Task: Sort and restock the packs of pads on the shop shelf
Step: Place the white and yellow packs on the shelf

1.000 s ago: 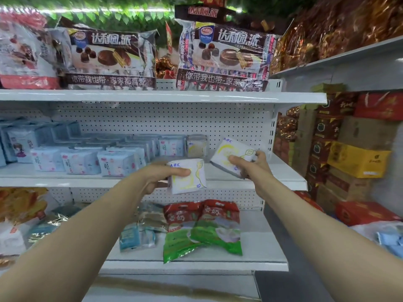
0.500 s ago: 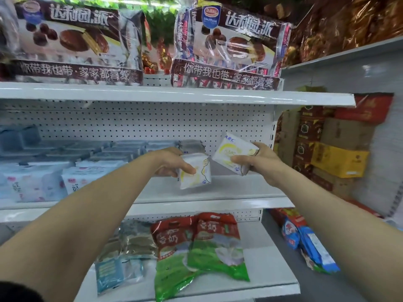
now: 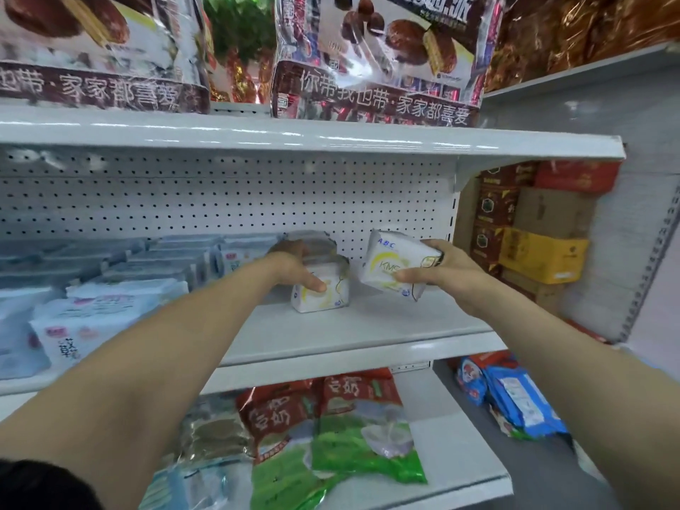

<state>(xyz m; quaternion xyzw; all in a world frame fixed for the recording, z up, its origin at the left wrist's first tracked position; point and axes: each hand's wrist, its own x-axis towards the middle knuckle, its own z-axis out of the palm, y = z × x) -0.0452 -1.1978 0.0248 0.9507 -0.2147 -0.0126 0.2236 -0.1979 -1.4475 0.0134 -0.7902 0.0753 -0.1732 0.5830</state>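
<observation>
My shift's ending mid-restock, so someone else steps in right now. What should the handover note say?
Left grip holds left pack, which seems set down on the shelf, right of the pad rows.
Right grip holds right pack in the air beside it.
Done: one pack nearly placed.
To do: release it, shelve the right pack alongside.

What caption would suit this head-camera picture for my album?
Restocking: left hand grips a pad pack standing on the shelf; right hand holds a second pack tilted beside it.

White packs with yellow swirls; white perforated shelf; red-green bags.
</observation>
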